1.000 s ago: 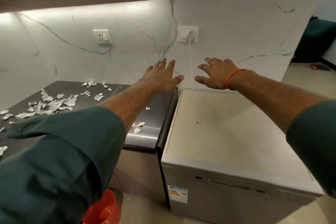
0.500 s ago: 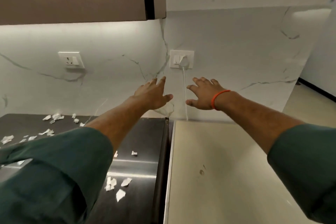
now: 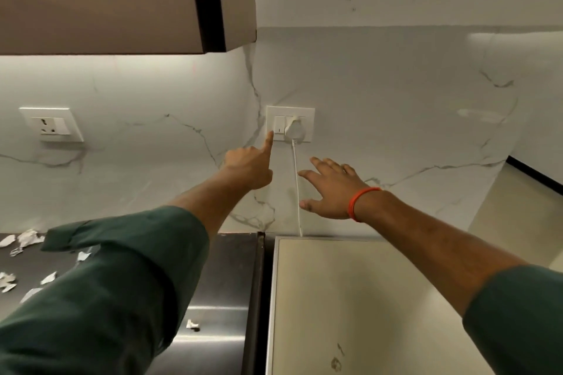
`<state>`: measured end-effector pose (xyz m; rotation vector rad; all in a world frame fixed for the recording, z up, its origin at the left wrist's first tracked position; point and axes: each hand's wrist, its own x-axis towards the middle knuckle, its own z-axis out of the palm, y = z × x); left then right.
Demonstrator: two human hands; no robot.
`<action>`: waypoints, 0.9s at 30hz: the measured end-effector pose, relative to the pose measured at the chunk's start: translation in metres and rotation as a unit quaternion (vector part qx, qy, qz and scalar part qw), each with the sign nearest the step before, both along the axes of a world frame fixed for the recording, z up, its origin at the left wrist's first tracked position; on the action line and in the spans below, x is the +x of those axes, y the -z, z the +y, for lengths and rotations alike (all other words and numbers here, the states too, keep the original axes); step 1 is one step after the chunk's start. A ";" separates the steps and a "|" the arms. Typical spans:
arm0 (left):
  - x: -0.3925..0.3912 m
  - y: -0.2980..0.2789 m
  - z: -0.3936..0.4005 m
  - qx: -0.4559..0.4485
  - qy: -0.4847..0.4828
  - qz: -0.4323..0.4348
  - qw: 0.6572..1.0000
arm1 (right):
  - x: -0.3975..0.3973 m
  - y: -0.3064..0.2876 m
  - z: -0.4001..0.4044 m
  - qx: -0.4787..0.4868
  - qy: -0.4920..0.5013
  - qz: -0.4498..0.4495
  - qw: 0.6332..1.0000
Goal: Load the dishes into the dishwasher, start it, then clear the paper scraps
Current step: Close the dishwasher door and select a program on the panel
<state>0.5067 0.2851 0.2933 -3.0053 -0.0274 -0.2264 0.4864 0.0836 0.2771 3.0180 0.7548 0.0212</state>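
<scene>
My left hand (image 3: 248, 167) reaches up to the wall, its index finger straight with the tip on the lower edge of the white switch (image 3: 278, 125) and the other fingers curled. Beside the switch a white plug (image 3: 293, 128) sits in the socket plate, and its cord (image 3: 297, 192) runs down behind the dishwasher's beige top (image 3: 365, 298). My right hand (image 3: 330, 192), with an orange band on the wrist, hovers with spread fingers just right of the cord and holds nothing. Torn paper scraps (image 3: 27, 237) lie on the dark steel counter (image 3: 219, 283) at the left. No dishes are in view.
A brown wall cabinet (image 3: 122, 0) hangs over the counter at head height. A second, unused socket (image 3: 51, 125) is on the marble wall to the left. One small scrap (image 3: 192, 324) lies near the counter's front.
The view has tilted up towards the wall. My left hand rose from open-fingered to pointing, and its index finger now touches the switch. My right hand moved up beside the cord.
</scene>
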 end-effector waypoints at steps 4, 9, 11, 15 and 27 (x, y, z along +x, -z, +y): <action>0.033 0.006 -0.001 -0.010 0.005 -0.013 1.000 | 0.019 0.007 -0.008 0.003 -0.001 0.006 1.000; 0.053 0.019 -0.001 0.016 0.004 -0.009 1.000 | 0.028 0.012 -0.012 0.011 -0.003 0.010 1.000; 0.061 0.024 0.000 0.022 0.000 -0.013 1.000 | 0.031 0.014 -0.014 0.012 -0.001 0.010 1.000; 0.068 0.036 0.002 0.025 0.004 -0.025 0.999 | 0.035 0.015 -0.014 0.016 -0.002 0.010 1.000; 0.033 0.048 -0.003 -0.067 0.005 0.030 0.997 | 0.021 0.036 -0.027 -0.002 0.012 0.020 1.000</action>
